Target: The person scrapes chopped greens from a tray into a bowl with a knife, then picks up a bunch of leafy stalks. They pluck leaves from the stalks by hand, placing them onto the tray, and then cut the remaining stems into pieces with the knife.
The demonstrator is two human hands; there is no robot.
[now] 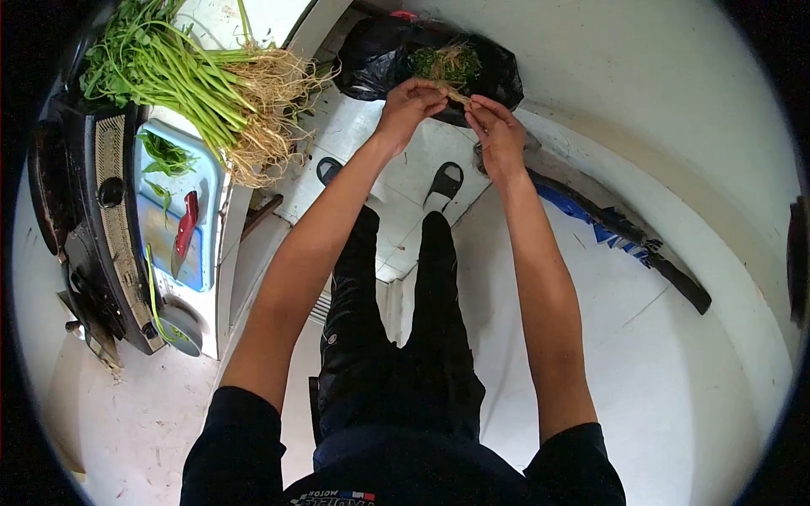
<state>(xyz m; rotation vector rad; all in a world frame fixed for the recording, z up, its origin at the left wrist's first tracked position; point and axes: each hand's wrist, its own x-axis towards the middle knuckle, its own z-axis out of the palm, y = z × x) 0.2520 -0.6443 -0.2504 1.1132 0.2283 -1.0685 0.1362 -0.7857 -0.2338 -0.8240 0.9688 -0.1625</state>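
Both hands are raised over a black plastic bag (pixel 371 63) on the floor, with a tan, twisted strand (pixel 456 94) stretched between them. My left hand (pixel 409 110) pinches one end of it, and my right hand (pixel 496 135) pinches the other. Whether the strand is a straw tie or a root cannot be made out. Green leafy scraps (pixel 439 63) show in the bag's mouth just beyond my fingers. A large bunch of long green stems (pixel 198 84) lies on the counter to the left, its pale roots (pixel 270 93) hanging over the edge.
On the counter stands a blue tray (pixel 202 160) holding leaves and a red-handled knife (pixel 185 223). A grey metal bowl (pixel 187 329) and a black gas stove (pixel 110 156) are beside it. A dark pole with blue material (pixel 607 221) lies along the right wall.
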